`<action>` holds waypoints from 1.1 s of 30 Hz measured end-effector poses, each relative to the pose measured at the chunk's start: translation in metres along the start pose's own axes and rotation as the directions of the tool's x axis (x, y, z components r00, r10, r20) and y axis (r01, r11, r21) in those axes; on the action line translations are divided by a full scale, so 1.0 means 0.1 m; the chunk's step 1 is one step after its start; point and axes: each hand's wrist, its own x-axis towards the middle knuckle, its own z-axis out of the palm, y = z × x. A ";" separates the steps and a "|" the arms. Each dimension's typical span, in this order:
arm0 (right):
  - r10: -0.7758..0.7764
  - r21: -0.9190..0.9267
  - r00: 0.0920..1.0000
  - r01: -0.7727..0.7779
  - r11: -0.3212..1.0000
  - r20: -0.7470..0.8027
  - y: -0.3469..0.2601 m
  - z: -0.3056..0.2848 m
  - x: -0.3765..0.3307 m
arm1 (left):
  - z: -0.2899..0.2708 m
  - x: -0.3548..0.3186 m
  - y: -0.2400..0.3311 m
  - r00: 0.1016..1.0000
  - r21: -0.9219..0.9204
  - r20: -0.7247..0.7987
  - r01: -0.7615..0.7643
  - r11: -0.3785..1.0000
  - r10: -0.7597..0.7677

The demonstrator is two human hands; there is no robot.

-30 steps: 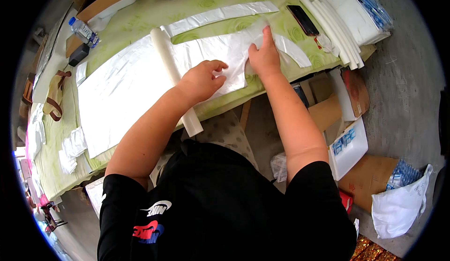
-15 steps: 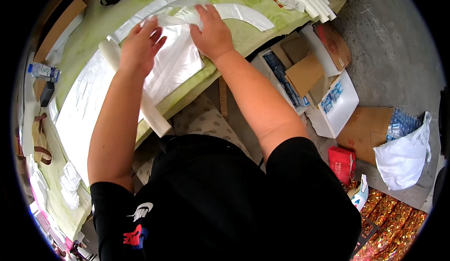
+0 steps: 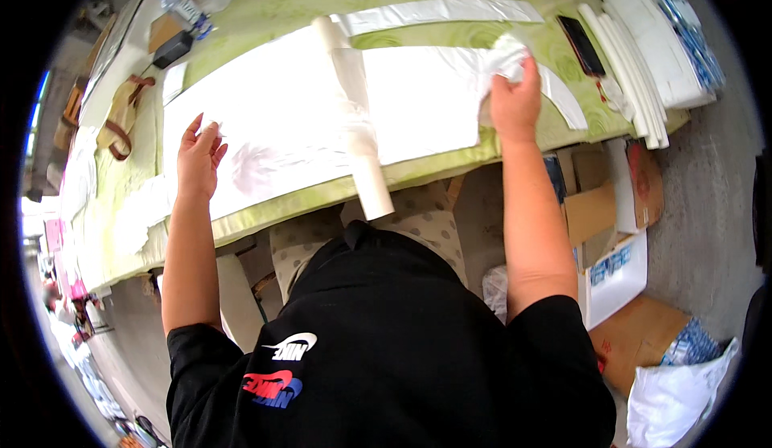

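Note:
A shiny white plastic sheet (image 3: 265, 118) lies spread over the table, and a cream roll of film (image 3: 371, 187) lies across it, one end jutting past the near edge. To the right, my right hand (image 3: 516, 102) is closed on a crumpled piece of white plastic film (image 3: 507, 55), raised above the sheet's right end. My left hand (image 3: 199, 157) hovers over the sheet's left part, fingers curled, with a small white scrap (image 3: 215, 128) at the thumb and fingertips. Curved white strips (image 3: 438, 14) lie beyond the sheet.
A green patterned cloth (image 3: 450, 157) covers the table. At its right are a phone (image 3: 581, 46) and several white rolls (image 3: 623, 70). A water bottle (image 3: 183, 10), a black box (image 3: 172, 49) and a tan strap (image 3: 125, 118) sit left. Cartons (image 3: 591, 215) stand below right.
My hands have moved apart from close together over the film, left hand leftward, right hand rightward with crumpled film in it. The view has turned left, and the roll now lies between my hands.

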 end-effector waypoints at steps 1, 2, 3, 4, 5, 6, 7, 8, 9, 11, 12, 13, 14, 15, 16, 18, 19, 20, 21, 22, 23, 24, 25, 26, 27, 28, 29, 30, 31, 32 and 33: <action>0.020 0.066 1.000 -0.019 0.998 -0.015 0.00 0.01 0.00 | -0.09 0.02 -0.04 0.997 0.080 -0.077 0.006 0.997 0.001; 0.042 0.120 0.998 -0.037 0.992 -0.043 0.04 -0.03 0.01 | -0.09 0.05 -0.02 0.992 0.199 -0.127 0.025 0.980 0.000; 0.052 0.221 0.995 -0.034 0.975 -0.079 0.14 -0.03 0.04 | -0.24 0.18 -0.09 0.990 0.318 -0.143 0.033 0.947 0.014; 0.068 0.317 0.991 -0.029 0.948 -0.114 0.29 -0.01 0.07 | -0.37 0.33 -0.20 0.987 0.432 -0.156 0.046 0.901 0.025; 0.091 0.404 0.984 -0.022 0.914 -0.151 0.36 -0.01 0.09 | -0.32 0.36 -0.23 0.978 0.483 -0.164 -0.032 0.875 0.126; 0.181 0.460 0.975 -0.104 0.882 -0.128 0.18 -0.02 0.09 | -0.36 0.32 -0.25 0.954 0.536 -0.193 -0.095 0.839 0.231; 0.270 0.511 0.958 -0.185 0.840 -0.097 0.01 -0.05 0.05 | -0.45 0.38 -0.40 0.824 0.744 -0.141 -0.277 0.608 0.548; 0.296 0.554 0.949 -0.188 0.811 -0.111 0.01 -0.12 0.05 | -0.31 0.37 -0.39 0.636 0.803 -0.010 -0.455 0.386 0.772; 0.325 0.598 0.939 -0.195 0.777 -0.117 0.03 -0.17 0.05 | -0.10 0.32 -0.32 0.573 0.708 0.035 -0.592 0.385 0.819; 0.383 0.627 0.919 -0.245 0.739 -0.092 -0.03 -0.22 0.02 | 0.33 0.06 -0.23 0.475 0.621 0.162 -0.730 0.285 0.865; 0.413 0.635 0.907 -0.272 0.723 -0.083 -0.07 -0.23 -0.01 | 0.54 -0.03 -0.29 0.487 0.471 0.229 -0.813 0.342 0.843; 0.375 0.621 0.926 -0.271 0.735 -0.040 -0.14 -0.21 -0.09 | 0.74 -0.15 -0.30 0.494 0.412 0.361 -0.846 0.340 0.791; 0.340 0.601 0.940 -0.270 0.752 -0.004 -0.20 -0.18 -0.23 | 0.95 -0.28 -0.32 0.513 0.363 0.449 -0.853 0.376 0.731; 0.309 0.579 0.950 -0.273 0.768 0.039 -0.26 -0.14 -0.39 | 1.08 -0.39 -0.40 0.533 0.374 0.506 -0.844 0.384 0.679; 0.210 0.561 0.973 -0.225 0.797 0.091 -0.32 -0.07 -0.57 | 1.15 -0.49 -0.41 0.658 0.468 0.580 -0.752 0.465 0.481; -0.017 0.466 0.984 -0.069 0.882 0.179 -0.42 0.11 -0.94 | 1.20 -0.64 -0.44 0.705 0.621 0.626 -0.709 0.335 0.333; -0.109 0.513 0.963 -0.034 0.857 0.247 -0.55 0.18 -1.13 | 1.20 -0.66 -0.47 0.707 0.649 0.625 -0.706 0.282 0.331; -0.242 0.388 0.924 0.115 0.914 0.297 -0.67 0.20 -1.24 | 1.18 -0.67 -0.51 0.707 0.674 0.627 -0.703 0.227 0.327; -0.424 0.346 0.845 0.311 0.885 0.326 -0.88 0.22 -1.29 | 1.17 -0.68 -0.55 0.704 0.694 0.632 -0.700 0.167 0.323; -0.505 0.361 0.782 0.381 0.851 0.364 -1.01 0.26 -1.35 | 1.19 -0.69 -0.55 0.708 0.695 0.637 -0.699 0.169 0.306; -0.521 0.373 0.748 0.383 0.845 0.411 -1.11 0.31 -1.41 | 1.20 -0.69 -0.53 0.711 0.698 0.640 -0.696 0.166 0.290; -0.583 0.341 0.661 0.474 0.812 0.472 -1.23 0.31 -1.40 | 1.20 -0.68 -0.51 0.715 0.702 0.641 -0.693 0.162 0.278; -0.604 0.386 0.632 0.465 0.797 0.486 -1.24 0.39 -1.42 | 1.19 -0.68 -0.50 0.713 0.693 0.641 -0.697 0.186 0.286; -0.625 0.430 0.598 0.454 0.780 0.502 -1.24 0.45 -1.43 | 1.19 -0.68 -0.46 0.720 0.702 0.632 -0.689 0.181 0.286; -0.626 0.412 0.594 0.471 0.780 0.505 -1.26 0.45 -1.41 | 1.19 -0.68 -0.42 0.727 0.712 0.623 -0.680 0.177 0.287; -0.628 0.395 0.589 0.489 0.778 0.509 -1.28 0.45 -1.38 | 1.19 -0.67 -0.39 0.735 0.722 0.614 -0.670 0.173 0.288; -0.631 0.386 0.579 0.501 0.775 0.516 -1.30 0.45 -1.38 | 1.17 -0.64 -0.39 0.728 0.706 0.621 -0.681 0.196 0.290; -0.616 0.368 0.589 0.496 0.786 0.523 -1.32 0.44 -1.39 | 1.16 -0.62 -0.41 0.717 0.691 0.628 -0.692 0.207 0.303; -0.602 0.351 0.599 0.491 0.797 0.529 -1.34 0.41 -1.39 | 1.16 -0.61 -0.44 0.706 0.677 0.633 -0.704 0.217 0.317; -0.586 0.338 0.609 0.481 0.809 0.535 -1.37 0.40 -1.40 | 1.13 -0.61 -0.45 0.698 0.665 0.638 -0.713 0.225 0.326; -0.578 0.306 0.619 0.495 0.813 0.533 -1.38 0.37 -1.42 | 1.10 -0.60 -0.44 0.695 0.655 0.633 -0.716 0.241 0.341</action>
